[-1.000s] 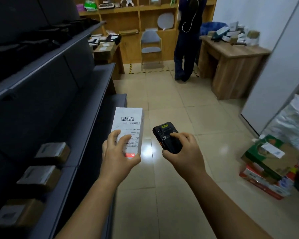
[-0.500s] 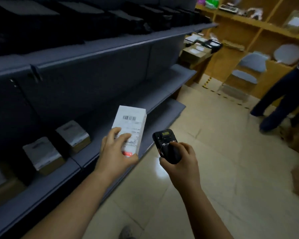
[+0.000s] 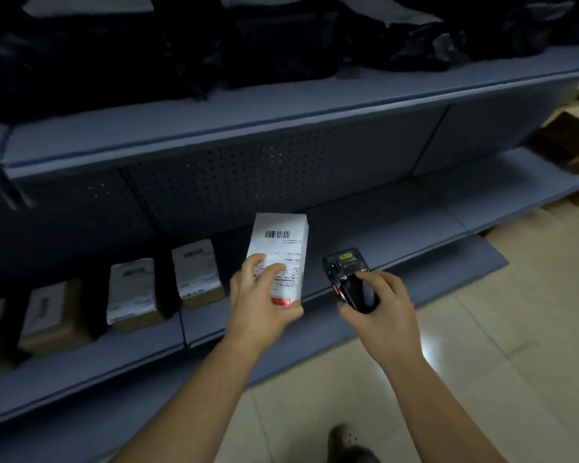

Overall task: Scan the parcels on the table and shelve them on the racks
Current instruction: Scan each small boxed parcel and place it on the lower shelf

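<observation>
showing a left hand (image 3: 258,309) that grips the near end of a white parcel box (image 3: 283,242), thumb under its right edge and fingers curled over the labelled face. the box is held in the air above the front part of the grey rack shelf (image 3: 415,208), just right of a row of shelved parcels and apart from them. its long axis runs from the hand up and away toward the perforated back panel (image 3: 248,175), leaning slightly to the right at the far end. the label faces the camera, with the barcode at the far end and a red mark at the near end, partly under the fingers. the right hand (image 3: 381,309) is wrapped around a black handheld scanner (image 3: 346,272), thumb lying on its front. the scanner's head points away and a little leftward, just beside the box without touching it. three brown cardboard parcels with white labels stand on the same shelf to the left: nearest (image 3: 199,272), middle (image 3: 132,289), farthest (image 3: 47,315). the upper shelf (image 3: 281,105) carries dark bags (image 3: 181,45), too dim to identify further. pale tiled floor (image 3: 515,329) lies to the right, and the toe of a shoe (image 3: 345,446) shows at the bottom edge.
</observation>
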Action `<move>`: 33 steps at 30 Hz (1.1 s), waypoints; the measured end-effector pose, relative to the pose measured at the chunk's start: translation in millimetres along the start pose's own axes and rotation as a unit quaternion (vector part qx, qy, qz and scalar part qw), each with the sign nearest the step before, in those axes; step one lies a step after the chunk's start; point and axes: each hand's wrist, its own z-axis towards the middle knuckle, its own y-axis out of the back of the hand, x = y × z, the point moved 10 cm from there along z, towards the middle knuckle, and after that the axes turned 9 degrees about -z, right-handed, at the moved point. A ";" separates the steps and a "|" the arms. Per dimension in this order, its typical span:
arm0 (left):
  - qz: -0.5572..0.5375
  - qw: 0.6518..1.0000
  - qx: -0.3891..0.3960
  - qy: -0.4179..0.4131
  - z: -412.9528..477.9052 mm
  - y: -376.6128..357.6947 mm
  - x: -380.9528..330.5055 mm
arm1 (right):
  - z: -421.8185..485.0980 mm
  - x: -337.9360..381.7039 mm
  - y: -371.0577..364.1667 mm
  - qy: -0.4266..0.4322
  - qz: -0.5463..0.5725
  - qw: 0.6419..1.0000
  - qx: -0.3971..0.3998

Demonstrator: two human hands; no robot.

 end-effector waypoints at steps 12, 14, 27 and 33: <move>0.041 0.972 -0.156 0.169 12.6 -69.2 57.4 | 111.5 -49.3 -81.1 0.111 0.018 0.982 0.153; 0.056 0.966 -0.169 0.186 15.0 -72.9 74.6 | 114.7 -54.7 -96.3 0.116 0.017 0.980 0.163; 0.147 0.954 -0.159 0.209 43.7 -91.3 150.4 | 123.6 -65.8 -156.3 0.137 0.032 0.972 0.189; 0.171 0.951 -0.137 0.218 53.8 -95.3 162.2 | 126.4 -65.8 -156.8 0.143 0.034 0.972 0.185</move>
